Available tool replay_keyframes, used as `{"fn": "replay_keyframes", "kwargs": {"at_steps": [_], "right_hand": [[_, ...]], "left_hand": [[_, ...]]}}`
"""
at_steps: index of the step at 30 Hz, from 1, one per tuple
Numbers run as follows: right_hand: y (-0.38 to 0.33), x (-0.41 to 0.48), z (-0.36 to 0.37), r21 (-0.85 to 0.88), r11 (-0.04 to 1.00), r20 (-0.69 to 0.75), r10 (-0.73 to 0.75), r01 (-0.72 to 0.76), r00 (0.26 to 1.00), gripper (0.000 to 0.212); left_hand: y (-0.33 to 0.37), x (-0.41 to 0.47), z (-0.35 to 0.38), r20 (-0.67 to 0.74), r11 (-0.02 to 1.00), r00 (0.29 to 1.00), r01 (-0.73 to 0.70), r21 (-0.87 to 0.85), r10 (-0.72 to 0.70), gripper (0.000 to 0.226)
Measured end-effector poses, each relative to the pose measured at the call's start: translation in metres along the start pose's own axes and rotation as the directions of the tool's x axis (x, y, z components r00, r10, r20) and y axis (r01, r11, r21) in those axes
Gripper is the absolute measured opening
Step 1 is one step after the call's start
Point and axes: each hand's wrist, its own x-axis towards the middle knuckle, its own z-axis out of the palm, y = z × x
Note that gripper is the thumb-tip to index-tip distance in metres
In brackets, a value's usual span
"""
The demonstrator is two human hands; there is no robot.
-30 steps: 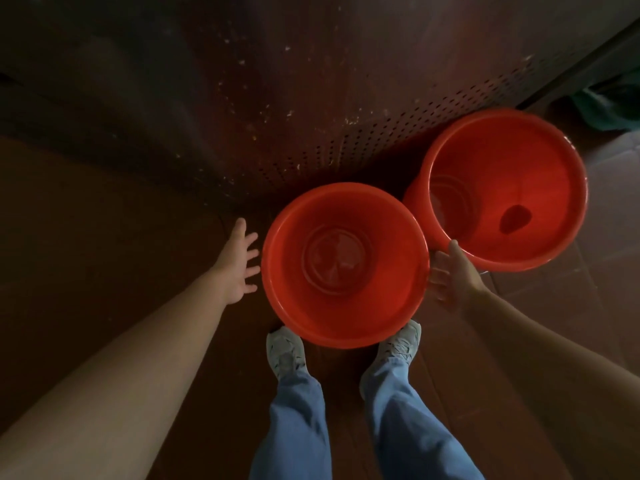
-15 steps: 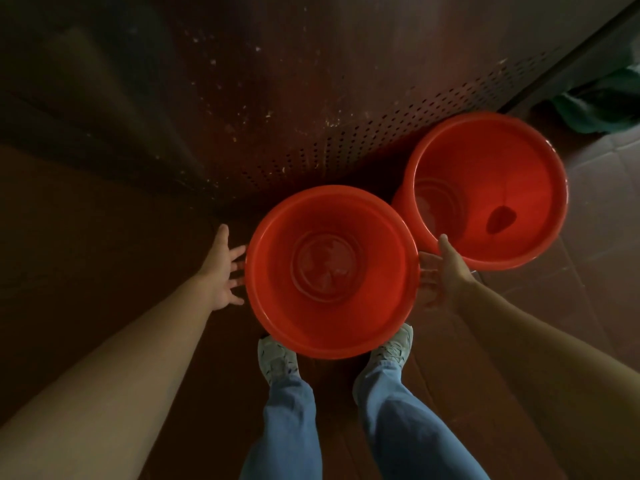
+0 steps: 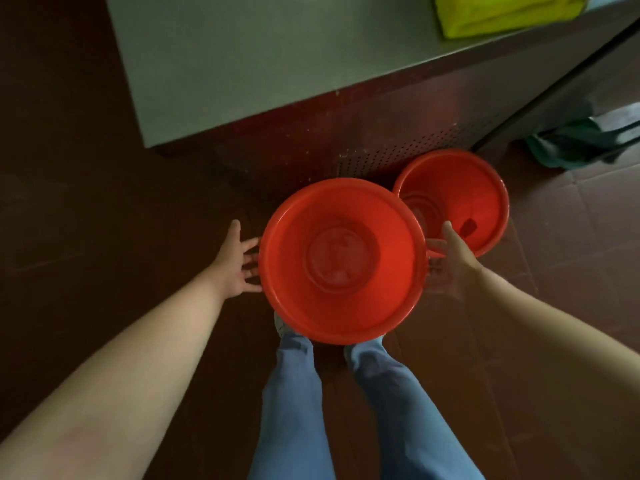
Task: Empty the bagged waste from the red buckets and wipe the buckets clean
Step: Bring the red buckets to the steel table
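Two red buckets show no bags inside. The nearer red bucket (image 3: 381, 299) is off the floor, above my shoes, carried between my two hands. My left hand (image 3: 239, 265) presses its left side under the rim with fingers spread and straight. My right hand (image 3: 453, 258) presses the right side, its fingertips hidden below the rim. The second red bucket (image 3: 485, 199) stands on the floor behind and to the right, with a dark mark on its inner wall.
A grey-topped counter (image 3: 277, 64) with a perforated dark front panel (image 3: 398, 150) stands just beyond the buckets. A yellow-green folded cloth (image 3: 502, 12) lies on its far right. A green cloth (image 3: 581, 143) is bunched on the tiled floor at right.
The nearer bucket has come up off the floor between my hands and hides my shoes. My view has risen, and the counter top shows.
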Motion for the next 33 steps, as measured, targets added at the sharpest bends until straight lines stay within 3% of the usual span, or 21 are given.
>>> {"fn": "replay_keyframes", "kwargs": {"at_steps": [7,18,26,30,33], "right_hand": [[-0.023,-0.118,-0.01,-0.062,0.997,-0.021,-0.046,0.045,0.999,0.083],[-0.046,-0.29,0.017,-0.163,0.984,-0.019,-0.076,0.072,0.997,0.076],[-0.077,-0.405,0.057,-0.279,0.95,0.007,-0.141,0.137,0.99,0.067],[-0.096,-0.456,0.073,-0.363,0.91,0.078,-0.185,0.201,0.98,0.05],[-0.116,-0.486,0.082,-0.344,0.914,0.069,-0.205,0.216,0.976,0.064]], "left_hand": [[0.0,-0.112,-0.011,0.044,0.999,0.998,-0.042,0.007,0.042,0.086],[0.038,-0.291,-0.063,0.117,0.986,0.985,-0.136,0.094,0.125,0.078],[0.075,-0.398,-0.111,0.111,0.973,0.976,-0.199,0.118,0.187,0.072],[0.096,-0.446,-0.126,0.115,0.959,0.964,-0.254,0.127,0.24,0.073],[0.111,-0.476,-0.134,0.115,0.946,0.955,-0.29,0.148,0.275,0.073]]}}
